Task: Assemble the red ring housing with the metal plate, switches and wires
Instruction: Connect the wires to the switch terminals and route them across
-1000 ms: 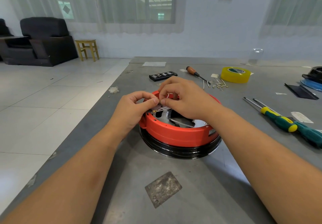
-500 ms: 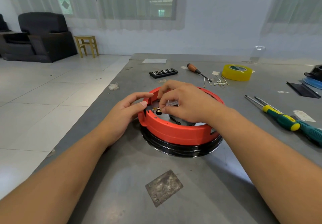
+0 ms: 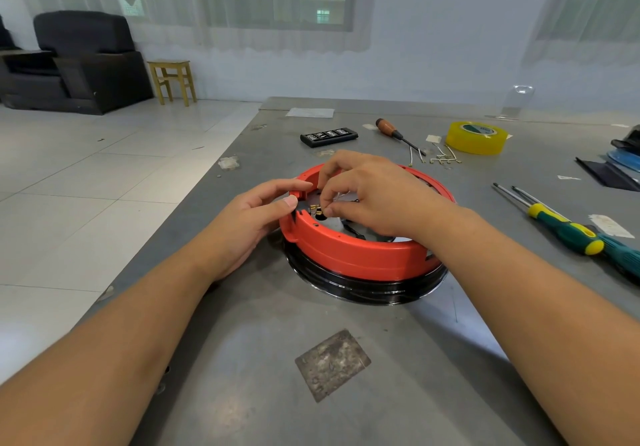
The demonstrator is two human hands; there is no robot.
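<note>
Sitting on the grey counter (image 3: 242, 376) at centre, the red ring housing (image 3: 356, 255) rests on a black glossy rim. The left hand (image 3: 249, 223) curls its thumb and fingers round the housing's left edge. The right hand (image 3: 374, 199) reaches inside, fingertips pinching a thin white wire (image 3: 337, 197) beside small brass terminals (image 3: 315, 207) above the metal plate (image 3: 334, 221). Screwdrivers (image 3: 568, 230) lie right; yellow tape (image 3: 476, 137) sits far right.
</note>
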